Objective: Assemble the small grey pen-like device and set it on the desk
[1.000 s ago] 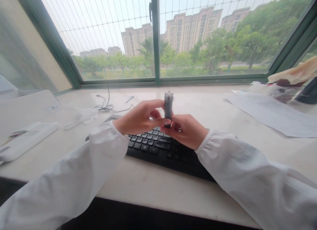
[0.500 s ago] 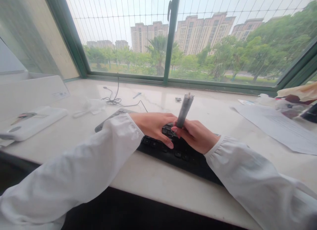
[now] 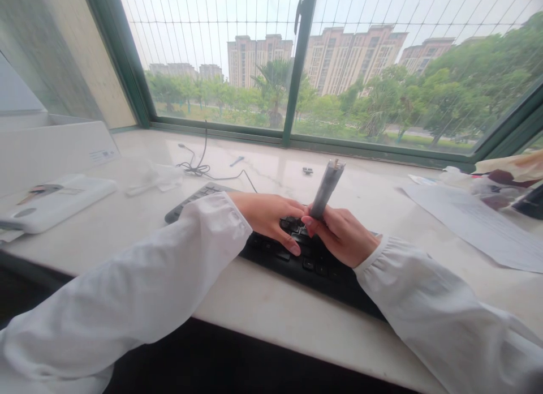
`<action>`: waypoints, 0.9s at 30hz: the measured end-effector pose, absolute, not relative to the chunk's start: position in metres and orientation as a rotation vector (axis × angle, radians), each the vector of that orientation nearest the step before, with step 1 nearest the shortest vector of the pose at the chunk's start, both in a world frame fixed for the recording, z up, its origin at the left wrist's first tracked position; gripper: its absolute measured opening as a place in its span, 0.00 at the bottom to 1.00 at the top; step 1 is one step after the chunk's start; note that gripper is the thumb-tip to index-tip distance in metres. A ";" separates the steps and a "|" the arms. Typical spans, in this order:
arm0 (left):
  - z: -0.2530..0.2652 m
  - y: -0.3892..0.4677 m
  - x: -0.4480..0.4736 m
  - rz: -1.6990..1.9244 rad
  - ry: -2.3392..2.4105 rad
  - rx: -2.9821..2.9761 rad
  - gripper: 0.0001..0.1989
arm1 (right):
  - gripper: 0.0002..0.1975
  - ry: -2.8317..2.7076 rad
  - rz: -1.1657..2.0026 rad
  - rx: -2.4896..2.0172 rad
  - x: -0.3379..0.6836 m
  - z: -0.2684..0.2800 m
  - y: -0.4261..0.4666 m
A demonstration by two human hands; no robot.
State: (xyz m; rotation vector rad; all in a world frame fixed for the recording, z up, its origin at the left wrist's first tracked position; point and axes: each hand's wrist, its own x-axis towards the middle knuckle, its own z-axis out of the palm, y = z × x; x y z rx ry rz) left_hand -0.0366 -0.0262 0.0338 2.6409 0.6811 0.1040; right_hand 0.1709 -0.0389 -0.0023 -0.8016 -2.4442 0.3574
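Observation:
A black keyboard (image 3: 275, 264) lies slantwise on the pale worktop, partly covered by my hands. My left hand (image 3: 267, 213) rests over its keys, thumb stretched apart from the fingers and nothing visible in its grasp. Close beside it, my right hand (image 3: 341, 232) is closed around a slim grey stick-like tool (image 3: 324, 190) with a clear end. The tool points up and leans a little to the right. Its lower end is hidden among the fingers near the keys, so I cannot tell whether it touches them.
Behind the keyboard lie a coiled black cable (image 3: 197, 168), a small blue item (image 3: 236, 161) and a small dark piece (image 3: 307, 171). A white box (image 3: 59, 148), a white flat case (image 3: 59, 204) and crumpled clear plastic (image 3: 155, 179) are left; paper sheets (image 3: 479, 224) lie right.
The view has shifted slightly. The grey tool leans a bit more to the right, still in my right hand. My left hand keeps nearly the same pose over the keys.

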 end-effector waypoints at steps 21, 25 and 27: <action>0.032 -0.025 -0.036 0.084 0.736 2.670 0.28 | 0.10 -2.440 0.337 -0.807 0.168 0.000 -0.040; 0.032 -0.025 -0.036 0.108 0.728 2.657 0.27 | 0.10 -2.446 0.374 -0.788 0.167 -0.001 -0.038; 0.032 -0.026 -0.036 0.115 0.736 2.652 0.27 | 0.10 -2.443 0.419 -0.790 0.167 -0.001 -0.037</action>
